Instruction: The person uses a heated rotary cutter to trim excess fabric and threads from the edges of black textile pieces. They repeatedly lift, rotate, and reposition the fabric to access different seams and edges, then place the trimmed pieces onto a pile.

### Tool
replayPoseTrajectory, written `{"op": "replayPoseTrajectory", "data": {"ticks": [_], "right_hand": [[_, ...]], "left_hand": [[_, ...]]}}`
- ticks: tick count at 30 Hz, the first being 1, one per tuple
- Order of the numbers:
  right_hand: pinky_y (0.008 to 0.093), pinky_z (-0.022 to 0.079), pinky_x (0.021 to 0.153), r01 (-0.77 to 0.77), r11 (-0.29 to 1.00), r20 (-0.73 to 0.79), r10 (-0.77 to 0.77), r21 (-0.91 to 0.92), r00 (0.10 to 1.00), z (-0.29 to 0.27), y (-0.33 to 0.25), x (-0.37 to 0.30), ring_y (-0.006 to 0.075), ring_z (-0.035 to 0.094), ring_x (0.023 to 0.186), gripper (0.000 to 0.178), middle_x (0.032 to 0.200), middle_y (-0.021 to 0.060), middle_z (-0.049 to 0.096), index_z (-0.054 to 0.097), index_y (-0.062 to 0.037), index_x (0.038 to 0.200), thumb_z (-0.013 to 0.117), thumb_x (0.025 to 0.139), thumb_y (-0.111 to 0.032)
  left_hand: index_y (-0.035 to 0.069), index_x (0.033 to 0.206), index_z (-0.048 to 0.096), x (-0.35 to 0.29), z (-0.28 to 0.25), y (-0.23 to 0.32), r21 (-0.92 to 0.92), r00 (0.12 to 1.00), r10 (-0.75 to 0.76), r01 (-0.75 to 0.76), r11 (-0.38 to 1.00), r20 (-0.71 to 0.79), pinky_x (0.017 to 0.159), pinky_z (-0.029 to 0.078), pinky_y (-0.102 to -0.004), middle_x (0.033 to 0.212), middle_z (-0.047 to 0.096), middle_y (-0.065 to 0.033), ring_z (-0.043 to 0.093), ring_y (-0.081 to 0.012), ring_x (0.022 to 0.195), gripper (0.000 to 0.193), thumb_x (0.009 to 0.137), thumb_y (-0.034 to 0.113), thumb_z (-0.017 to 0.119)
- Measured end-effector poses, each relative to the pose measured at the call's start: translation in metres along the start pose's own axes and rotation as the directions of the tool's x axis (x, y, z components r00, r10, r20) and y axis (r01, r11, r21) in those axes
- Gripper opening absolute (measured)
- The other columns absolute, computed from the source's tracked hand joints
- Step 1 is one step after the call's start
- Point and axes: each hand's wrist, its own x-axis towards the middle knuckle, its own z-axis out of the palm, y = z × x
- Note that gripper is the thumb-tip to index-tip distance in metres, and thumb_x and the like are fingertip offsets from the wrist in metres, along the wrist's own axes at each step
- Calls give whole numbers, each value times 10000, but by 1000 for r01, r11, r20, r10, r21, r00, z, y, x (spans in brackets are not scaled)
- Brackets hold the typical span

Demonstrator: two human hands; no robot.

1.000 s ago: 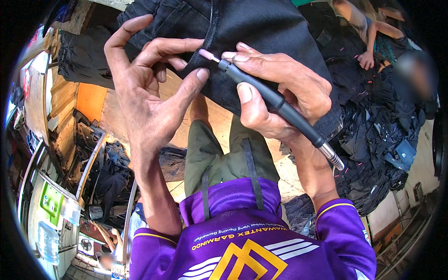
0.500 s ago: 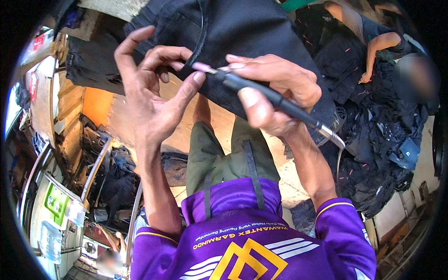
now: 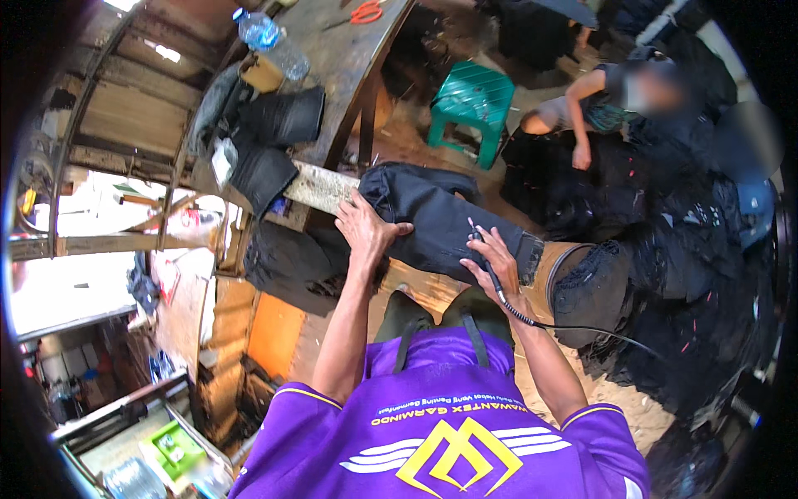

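Observation:
Black denim pants point(image 3: 440, 220) are stretched over a narrow pale board point(image 3: 320, 187) in front of my body. My left hand point(image 3: 366, 229) lies at the garment's left end with its fingers spread, thumb on the black cloth. A pen-shaped rotary grinder point(image 3: 492, 279) with a small pinkish tip is in my right hand point(image 3: 504, 264), its tip pointing away from me over the cloth. I cannot tell whether the tip touches the fabric. From the tool's rear a dark cable runs off to the right.
A wooden table point(image 3: 353, 50) at the far left bears a water bottle point(image 3: 258, 32) and orange-handled scissors point(image 3: 366, 12). Behind the board stands a green plastic stool point(image 3: 474, 104). Another person point(image 3: 594, 104) sits among piles of dark garments point(image 3: 665, 291) at right.
My hands have come apart and lowered onto the garment; before, the left fingers were close to the tool's tip. The view has shifted, showing the table, stool and whole board.

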Motion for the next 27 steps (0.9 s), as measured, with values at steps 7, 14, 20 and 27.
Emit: {"op": "replayPoseTrajectory", "data": {"ticks": [7, 14, 20, 27], "right_hand": [[572, 384, 1300, -56, 982, -118, 35, -178, 992, 5, -9, -6, 423, 604, 1437, 553, 1394, 229, 722, 706, -74, 1308, 913, 863, -330], [563, 373, 1297, -184, 974, -142, 165, -133, 976, 82, -59, 14, 535, 502, 1500, 645, 1578, 260, 604, 691, -166, 1391, 902, 862, -470], [557, 397, 1291, 85, 996, 136, -87, 25, 987, 93, -53, 47, 370, 606, 1460, 510, 1407, 176, 736, 720, -78, 1332, 879, 917, -328], [593, 450, 1240, 59, 978, 195, -99, 201, 976, 22, 17, 58, 322, 753, 1261, 258, 1186, 125, 824, 786, -55, 1216, 831, 999, -186]], "left_hand": [[-37, 1267, 772, -12, 15, -27, -343, 976, 217, -197, 918, 20, 1003, 577, -465, 1124, 824, -224, 792, -331, 1070, 753, 627, 275, 1017], [42, 1278, 792, 98, -24, -120, -532, 842, 531, -408, 742, 95, 937, 598, -426, 1104, 837, -195, 805, -282, 1013, 674, 700, 290, 1035], [103, 1497, 575, 66, -27, -114, 32, 750, 335, -387, 921, -570, 1218, 323, -599, 1565, 548, -204, 450, -421, 1517, 912, 735, 384, 992], [203, 1613, 476, -81, 88, -28, -318, 935, 129, -239, 918, -329, 1316, 113, -686, 1800, 142, -280, 129, -479, 1664, 1013, 788, 516, 973]]}}
